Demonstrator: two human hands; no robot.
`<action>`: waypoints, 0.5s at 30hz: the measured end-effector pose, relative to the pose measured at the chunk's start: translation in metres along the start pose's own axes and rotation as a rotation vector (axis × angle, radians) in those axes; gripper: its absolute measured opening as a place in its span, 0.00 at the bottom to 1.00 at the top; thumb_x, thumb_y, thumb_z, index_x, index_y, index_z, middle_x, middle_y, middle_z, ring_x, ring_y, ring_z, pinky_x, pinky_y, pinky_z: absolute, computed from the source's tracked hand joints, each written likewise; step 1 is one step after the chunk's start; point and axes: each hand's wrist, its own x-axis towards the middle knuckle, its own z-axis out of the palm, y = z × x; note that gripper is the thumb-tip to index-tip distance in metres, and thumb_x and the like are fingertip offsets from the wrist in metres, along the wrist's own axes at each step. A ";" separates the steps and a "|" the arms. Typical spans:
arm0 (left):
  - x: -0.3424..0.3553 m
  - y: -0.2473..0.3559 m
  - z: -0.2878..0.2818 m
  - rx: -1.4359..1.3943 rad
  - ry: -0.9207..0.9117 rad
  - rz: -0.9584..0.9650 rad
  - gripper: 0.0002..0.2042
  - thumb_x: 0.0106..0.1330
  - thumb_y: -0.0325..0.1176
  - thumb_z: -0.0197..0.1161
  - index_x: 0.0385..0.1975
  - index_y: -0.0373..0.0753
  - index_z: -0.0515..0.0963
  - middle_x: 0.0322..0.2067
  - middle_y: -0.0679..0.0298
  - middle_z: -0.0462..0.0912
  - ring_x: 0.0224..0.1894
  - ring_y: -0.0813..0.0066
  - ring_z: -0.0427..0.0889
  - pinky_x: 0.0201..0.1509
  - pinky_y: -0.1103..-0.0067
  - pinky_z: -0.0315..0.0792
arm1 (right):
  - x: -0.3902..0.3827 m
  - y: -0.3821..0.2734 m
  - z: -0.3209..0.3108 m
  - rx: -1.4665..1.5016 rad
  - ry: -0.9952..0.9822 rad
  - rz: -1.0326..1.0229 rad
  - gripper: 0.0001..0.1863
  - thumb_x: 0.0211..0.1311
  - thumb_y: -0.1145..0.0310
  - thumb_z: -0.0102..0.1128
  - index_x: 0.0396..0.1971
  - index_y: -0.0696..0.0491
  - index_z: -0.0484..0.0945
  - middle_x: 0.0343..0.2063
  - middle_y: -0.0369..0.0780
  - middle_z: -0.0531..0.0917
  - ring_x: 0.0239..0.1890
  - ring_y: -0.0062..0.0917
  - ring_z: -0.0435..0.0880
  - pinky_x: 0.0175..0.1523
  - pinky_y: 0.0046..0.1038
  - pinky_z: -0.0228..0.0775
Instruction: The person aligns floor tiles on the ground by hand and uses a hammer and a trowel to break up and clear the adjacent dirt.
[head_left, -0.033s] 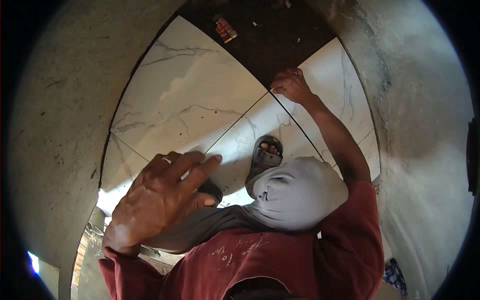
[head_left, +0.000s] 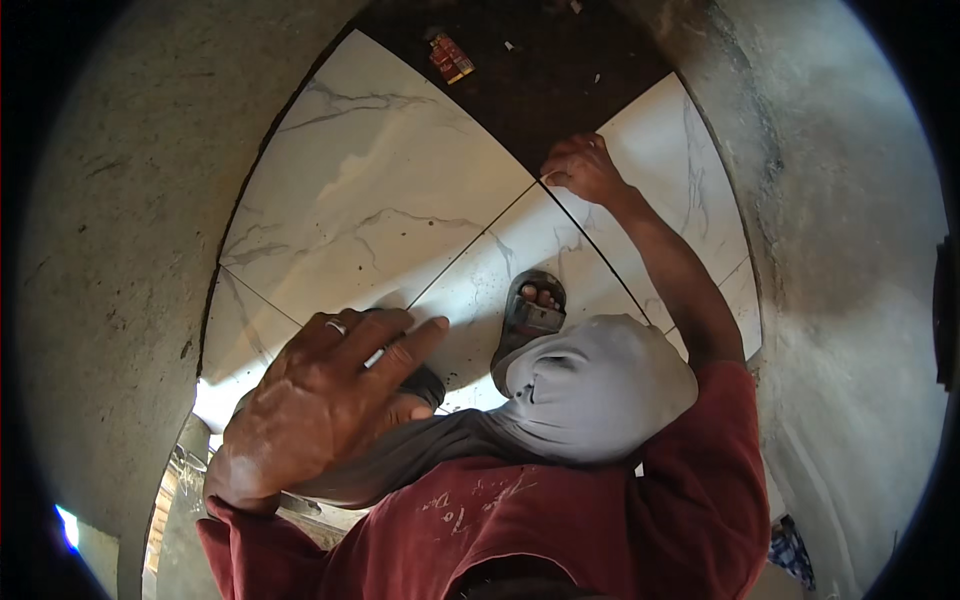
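My right hand (head_left: 583,168) reaches forward to the corner where the white marbled floor tiles meet a dark untiled patch. Its fingers are curled down at the edge of the right tile (head_left: 655,135), close to the joint. A small pale bit shows by the fingertips, too little to name. Closer to me, my left hand (head_left: 320,390) hangs over my left leg, fingers stretched and somewhat apart, with a ring on one. Nothing is in it. Beyond it lies the large left tile (head_left: 350,180), with grey veins and a few dark crumbs.
Bare plastered walls close in at left (head_left: 120,220) and right (head_left: 850,220). A crumpled red and yellow packet (head_left: 451,60) lies on the dark patch (head_left: 530,90) with small white scraps. My sandalled foot (head_left: 530,310) stands on the near tile. Patterned cloth (head_left: 790,550) lies at lower right.
My left hand has turned slightly and its fingers have shifted a little. My right hand stays at the tile edge.
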 end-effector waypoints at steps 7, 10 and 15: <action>-0.010 0.005 0.008 0.076 -0.052 0.044 0.27 0.60 0.48 0.56 0.57 0.42 0.66 0.46 0.56 0.73 0.44 0.60 0.76 0.50 0.68 0.70 | -0.001 0.000 0.000 0.110 -0.073 -0.010 0.11 0.46 0.54 0.60 0.30 0.38 0.82 0.39 0.29 0.78 0.55 0.33 0.67 0.61 0.40 0.49; -0.020 0.006 0.011 0.100 -0.034 0.062 0.27 0.60 0.49 0.55 0.58 0.43 0.66 0.46 0.56 0.72 0.45 0.59 0.76 0.51 0.68 0.69 | -0.002 -0.002 0.008 0.110 -0.072 -0.006 0.11 0.48 0.55 0.59 0.30 0.41 0.82 0.40 0.29 0.78 0.54 0.31 0.68 0.60 0.38 0.52; -0.030 0.011 0.014 0.088 -0.048 0.070 0.27 0.61 0.49 0.54 0.59 0.46 0.64 0.46 0.55 0.72 0.45 0.58 0.76 0.52 0.66 0.69 | -0.015 -0.006 0.015 -0.060 0.209 -0.259 0.12 0.52 0.59 0.55 0.31 0.49 0.82 0.37 0.35 0.79 0.48 0.28 0.73 0.61 0.32 0.58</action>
